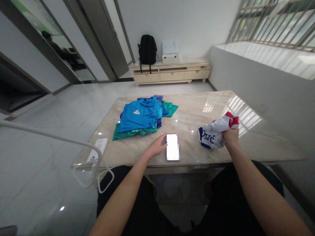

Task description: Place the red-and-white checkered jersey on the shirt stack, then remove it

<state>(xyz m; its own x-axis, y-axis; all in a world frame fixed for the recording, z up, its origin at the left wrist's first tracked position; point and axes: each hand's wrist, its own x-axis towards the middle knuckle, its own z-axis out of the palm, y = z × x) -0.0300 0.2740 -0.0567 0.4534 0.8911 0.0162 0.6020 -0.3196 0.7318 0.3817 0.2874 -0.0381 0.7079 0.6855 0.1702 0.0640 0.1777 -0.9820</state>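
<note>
My left hand (158, 145) is at the left edge of a phone (173, 147) with a bright white screen, thumb and finger closed on that edge. The phone is near the table's front edge; whether it rests on the tabletop, I cannot tell. On the right, my right hand (231, 136) grips a bunched white jersey (213, 136) with navy trim, dark lettering and a red part. Part of the jersey hangs to the left of the fist. Beyond my left hand lies a pile of shirts, with a blue shirt (140, 114) on top and green and purple cloth beneath.
The garments lie on a glossy marble-look table (189, 108). A white power strip (98, 149) sits at its left end, near a white cable (61, 139) crossing the left side. Beyond are a low cabinet (172, 76), a black backpack (147, 49) and a white box (170, 58).
</note>
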